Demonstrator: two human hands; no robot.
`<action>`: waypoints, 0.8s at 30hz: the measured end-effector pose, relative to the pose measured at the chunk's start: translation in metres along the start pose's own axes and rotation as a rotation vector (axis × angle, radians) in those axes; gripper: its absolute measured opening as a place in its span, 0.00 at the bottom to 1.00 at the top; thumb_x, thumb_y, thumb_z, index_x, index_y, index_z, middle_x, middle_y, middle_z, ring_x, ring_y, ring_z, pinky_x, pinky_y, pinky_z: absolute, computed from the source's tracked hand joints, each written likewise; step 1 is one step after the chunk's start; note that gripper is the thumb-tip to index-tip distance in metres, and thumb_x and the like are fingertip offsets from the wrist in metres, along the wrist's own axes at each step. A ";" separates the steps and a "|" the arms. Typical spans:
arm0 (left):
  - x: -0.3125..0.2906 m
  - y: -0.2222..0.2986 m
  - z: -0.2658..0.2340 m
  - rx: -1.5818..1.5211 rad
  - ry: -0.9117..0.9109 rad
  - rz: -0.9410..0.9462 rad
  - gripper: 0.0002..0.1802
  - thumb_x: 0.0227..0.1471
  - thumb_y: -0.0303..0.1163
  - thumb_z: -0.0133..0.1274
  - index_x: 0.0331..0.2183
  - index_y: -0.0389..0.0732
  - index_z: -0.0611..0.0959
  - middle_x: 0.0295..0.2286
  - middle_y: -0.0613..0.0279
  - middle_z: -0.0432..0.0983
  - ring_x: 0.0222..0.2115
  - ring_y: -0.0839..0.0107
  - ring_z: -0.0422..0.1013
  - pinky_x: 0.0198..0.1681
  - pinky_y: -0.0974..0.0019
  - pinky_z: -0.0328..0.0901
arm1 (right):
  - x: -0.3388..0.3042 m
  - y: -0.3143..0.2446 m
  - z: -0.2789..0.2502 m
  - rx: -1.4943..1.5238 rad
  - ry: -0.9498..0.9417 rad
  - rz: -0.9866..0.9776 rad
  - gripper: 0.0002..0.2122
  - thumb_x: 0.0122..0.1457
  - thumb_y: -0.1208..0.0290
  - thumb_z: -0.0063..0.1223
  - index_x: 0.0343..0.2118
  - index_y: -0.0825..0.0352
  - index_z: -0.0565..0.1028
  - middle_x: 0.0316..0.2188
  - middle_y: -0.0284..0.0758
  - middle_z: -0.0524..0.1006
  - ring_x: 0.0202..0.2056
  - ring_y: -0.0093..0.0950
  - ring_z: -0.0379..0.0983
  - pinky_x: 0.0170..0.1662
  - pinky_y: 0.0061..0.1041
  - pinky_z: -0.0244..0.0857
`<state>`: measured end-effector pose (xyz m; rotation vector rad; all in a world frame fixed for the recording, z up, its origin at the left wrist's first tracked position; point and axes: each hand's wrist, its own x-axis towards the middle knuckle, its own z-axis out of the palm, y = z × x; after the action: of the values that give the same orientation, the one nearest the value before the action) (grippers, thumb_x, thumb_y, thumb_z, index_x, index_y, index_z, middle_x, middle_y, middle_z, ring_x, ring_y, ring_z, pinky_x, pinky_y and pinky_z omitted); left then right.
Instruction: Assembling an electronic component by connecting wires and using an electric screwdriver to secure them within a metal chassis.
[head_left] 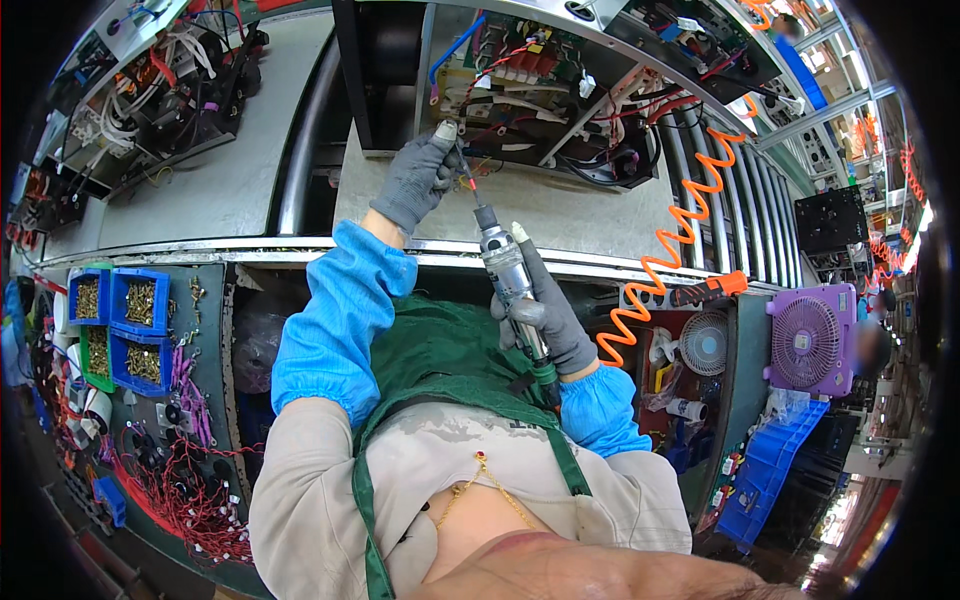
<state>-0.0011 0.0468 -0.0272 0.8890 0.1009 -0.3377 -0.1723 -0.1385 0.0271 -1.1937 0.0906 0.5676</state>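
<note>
Right hand (560, 325), gloved grey, closed around the body of a silver power screwdriver (512, 272) at the centre of the frame; thumb lies along the far side, pale tip pointing up. The tool is tilted, its thin bit running up and left toward the left hand (412, 185). Left hand, also gloved, upper centre: fingers curled together near the bit, at the lower edge of an open metal chassis (520, 112) with circuit boards and wiring; cannot tell whether they pinch a small part. Chassis occupies the upper centre, above a pale work surface (610, 215). Bins (142, 330) of brass-coloured fasteners at left; red wires (200, 505) lower left; coiled orange hose (688, 235) right of centre; purple fan (808, 340) at right.
</note>
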 end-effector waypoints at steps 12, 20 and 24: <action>-0.009 0.010 0.013 0.505 -0.065 0.195 0.21 0.56 0.48 0.49 0.32 0.39 0.81 0.18 0.69 0.69 0.19 0.84 0.61 0.21 0.78 0.56 | 0.002 0.022 -0.018 0.382 -0.169 -0.068 0.50 0.40 0.63 0.62 0.65 0.48 0.40 0.25 0.42 0.72 0.14 0.28 0.69 0.17 0.26 0.69; -0.042 0.030 0.070 0.706 0.326 1.145 0.18 0.58 0.42 0.45 0.36 0.38 0.80 0.21 0.57 0.74 0.22 0.67 0.71 0.27 0.67 0.64 | 0.011 0.003 -0.024 0.258 -0.008 -0.268 0.52 0.36 0.60 0.66 0.65 0.48 0.43 0.29 0.39 0.71 0.20 0.25 0.70 0.18 0.22 0.69; -0.039 0.040 0.075 0.883 0.027 0.970 0.19 0.57 0.45 0.46 0.33 0.38 0.80 0.18 0.54 0.72 0.19 0.62 0.71 0.25 0.63 0.64 | 0.021 -0.014 -0.011 0.168 -0.005 -0.212 0.51 0.37 0.61 0.64 0.65 0.48 0.43 0.40 0.37 0.67 0.29 0.25 0.70 0.20 0.22 0.69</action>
<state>-0.0287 0.0219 0.0588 1.6855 -0.4865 0.5958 -0.1454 -0.1441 0.0278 -1.0234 0.0069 0.3694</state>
